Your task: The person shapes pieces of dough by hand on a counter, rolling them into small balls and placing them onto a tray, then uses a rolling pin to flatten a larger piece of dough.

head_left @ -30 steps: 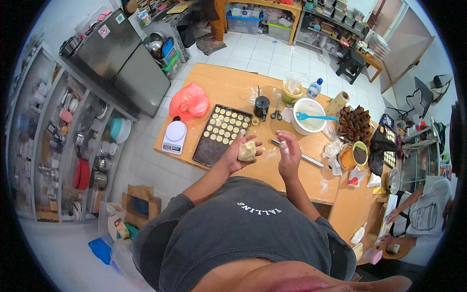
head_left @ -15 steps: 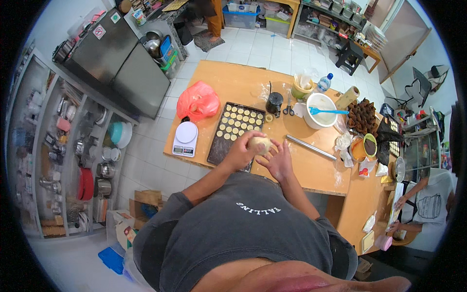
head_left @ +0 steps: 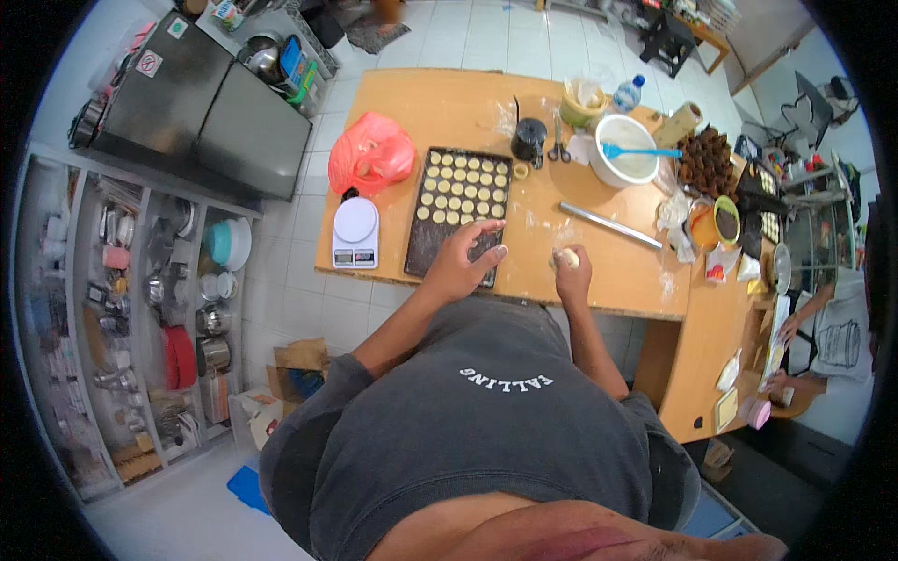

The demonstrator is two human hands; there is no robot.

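Note:
My right hand [head_left: 572, 271] is closed around a pale lump of dough [head_left: 566, 257] above the table's front part. Part of the dough shows at the top of the fist. My left hand [head_left: 462, 258] holds nothing, its fingers apart, over the near right corner of a dark baking tray [head_left: 426, 251]. Rows of small round pale dough pieces [head_left: 460, 188] lie on the tray, and my left hand covers a bit of it. A steel rolling tube [head_left: 610, 224] rests on the floured wood to the right, apart from my right hand.
Left of the tray are a white kitchen scale [head_left: 356, 232] and a red plastic bag [head_left: 372, 154]. Beyond lie a black pitcher [head_left: 528, 138], scissors [head_left: 559, 145] and a white bowl [head_left: 625, 170] with a blue spatula [head_left: 642, 151]. At far right, a co-worker's hands [head_left: 784, 353] touch a pale board.
My hands have moved apart. The dough, earlier between both hands, is now in my right hand alone, farther right. My left hand has let go and spread its fingers.

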